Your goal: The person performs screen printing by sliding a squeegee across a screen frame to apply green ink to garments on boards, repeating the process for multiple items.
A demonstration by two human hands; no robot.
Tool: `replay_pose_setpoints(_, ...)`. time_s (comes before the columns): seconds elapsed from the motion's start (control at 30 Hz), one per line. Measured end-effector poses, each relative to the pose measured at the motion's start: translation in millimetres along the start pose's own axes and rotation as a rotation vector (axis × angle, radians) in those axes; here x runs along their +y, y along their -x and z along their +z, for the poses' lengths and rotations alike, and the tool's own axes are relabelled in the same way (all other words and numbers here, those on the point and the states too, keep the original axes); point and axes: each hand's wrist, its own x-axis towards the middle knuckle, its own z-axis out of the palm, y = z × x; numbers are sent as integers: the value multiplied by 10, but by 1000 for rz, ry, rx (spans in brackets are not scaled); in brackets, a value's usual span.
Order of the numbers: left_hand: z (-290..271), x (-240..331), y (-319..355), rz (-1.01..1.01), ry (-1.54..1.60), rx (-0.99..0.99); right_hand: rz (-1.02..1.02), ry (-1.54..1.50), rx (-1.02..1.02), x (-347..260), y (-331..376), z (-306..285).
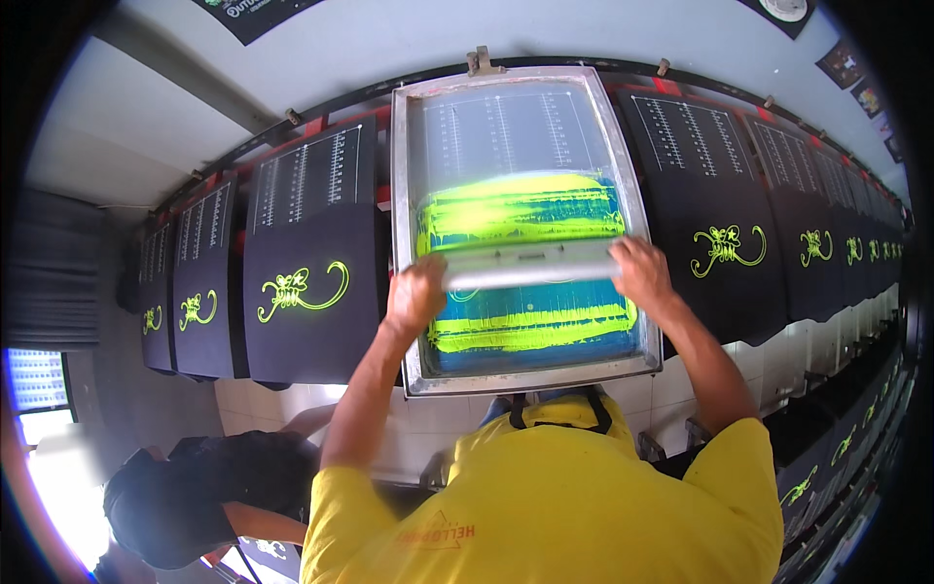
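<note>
Both my hands grip a long silvery squeegee (pixel 530 265) that lies crosswise over a screen printing frame (pixel 646 292). My left hand (pixel 418 294) is closed round its left end, my right hand (pixel 642 271) round its right end. Bright yellow-green ink (pixel 525 206) is heaped on the mesh beyond the squeegee. Nearer to me, streaks of the same ink cross the blue-green stencil area (pixel 545 298). The metal-edged frame sits over a printing board, whose white ruled marks show through the upper mesh. The squeegee covers part of the stencil's design.
Dark printed fabric pieces lie on boards to the left (pixel 311 331) and right (pixel 720 282), each with a yellow-green scroll motif. A rail with metal clamps (pixel 481 62) runs along the back. Another person in dark clothes (pixel 204 487) bends at the lower left. More printed pieces (pixel 800 485) lie at the lower right.
</note>
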Motion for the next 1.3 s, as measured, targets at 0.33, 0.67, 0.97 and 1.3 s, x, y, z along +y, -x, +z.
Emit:
replay_pose_setpoints(0.33, -180, -153, -654, -15, -108, -83, 37, -33, -39, 299, -587, -134)
replay_pose_setpoints(0.67, -352, 671, 972, 3, -1, -8, 45, -92, -4, -611, 907, -440)
replay_pose_setpoints(0.97, -131, 616, 1073, 46, -25, 10, 32, -20, 0, -600, 1023, -213)
replay_pose_setpoints(1.3, -53, -64, -264, 122, 1, 86, 39, -4, 25, 74, -164, 19)
